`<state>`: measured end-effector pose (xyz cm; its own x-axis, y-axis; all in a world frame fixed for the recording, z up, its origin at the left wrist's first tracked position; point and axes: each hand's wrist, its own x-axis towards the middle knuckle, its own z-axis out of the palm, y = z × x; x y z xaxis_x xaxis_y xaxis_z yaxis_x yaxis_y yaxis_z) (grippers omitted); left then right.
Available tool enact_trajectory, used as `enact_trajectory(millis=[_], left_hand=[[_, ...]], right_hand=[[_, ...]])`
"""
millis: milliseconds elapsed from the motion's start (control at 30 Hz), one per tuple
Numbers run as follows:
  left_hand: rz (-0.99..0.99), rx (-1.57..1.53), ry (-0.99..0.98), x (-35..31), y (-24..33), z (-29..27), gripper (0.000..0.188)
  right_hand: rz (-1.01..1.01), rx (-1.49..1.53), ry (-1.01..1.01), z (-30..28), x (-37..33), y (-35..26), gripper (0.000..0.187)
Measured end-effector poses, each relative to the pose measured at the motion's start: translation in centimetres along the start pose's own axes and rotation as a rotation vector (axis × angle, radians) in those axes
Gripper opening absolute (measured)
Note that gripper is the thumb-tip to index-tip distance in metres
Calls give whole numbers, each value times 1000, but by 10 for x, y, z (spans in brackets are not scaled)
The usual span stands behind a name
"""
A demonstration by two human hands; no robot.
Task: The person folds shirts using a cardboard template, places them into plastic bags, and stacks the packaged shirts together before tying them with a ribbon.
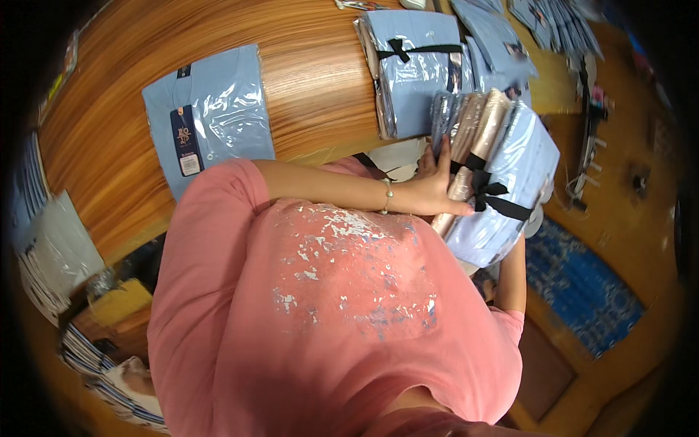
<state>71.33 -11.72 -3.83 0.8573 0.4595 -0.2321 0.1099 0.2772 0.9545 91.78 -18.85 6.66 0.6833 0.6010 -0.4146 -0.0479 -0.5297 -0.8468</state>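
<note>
A bundle of folded garments in clear plastic (520, 175), light blue with beige and darker ones among them, is tilted at my right side. A black ribbon tied in a bow (486, 191) runs around it. My left hand (433, 186) reaches across my body and grips the bundle's near left side, thumb and fingers spread over the packets by the ribbon. My right forearm (513, 280) rises under the bundle; the bundle hides that hand and its fingers. A single packed light blue garment (218, 113) with a dark hang tag (186, 140) lies on the table's left part.
Beyond my hands, another ribbon-tied stack of packed blue garments (419, 73) lies on the wood-grain table (313, 73). More blue packets (495, 40) lie to its right and farther back. Stacked garments and plastic bags (62, 240) stand at the left. Blue patterned material (582, 284) is at lower right.
</note>
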Motion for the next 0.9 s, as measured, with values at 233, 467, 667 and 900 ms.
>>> enact_trajectory(millis=[233, 467, 667, 900], left_hand=[[17, 0, -109, -72, -53, 1, 132], [-70, -335, -223, -165, -59, -51, 116], [-515, -933, -231, -199, -39, -90, 93], [-46, 176, -434, -139, -7, -228, 30]], right_hand=[[95, 161, 95, 23, -66, 69, 69], [168, 317, 148, 76, -68, 125, 70], [217, 374, 117, 115, -50, 153, 70], [234, 356, 122, 93, -53, 156, 71]])
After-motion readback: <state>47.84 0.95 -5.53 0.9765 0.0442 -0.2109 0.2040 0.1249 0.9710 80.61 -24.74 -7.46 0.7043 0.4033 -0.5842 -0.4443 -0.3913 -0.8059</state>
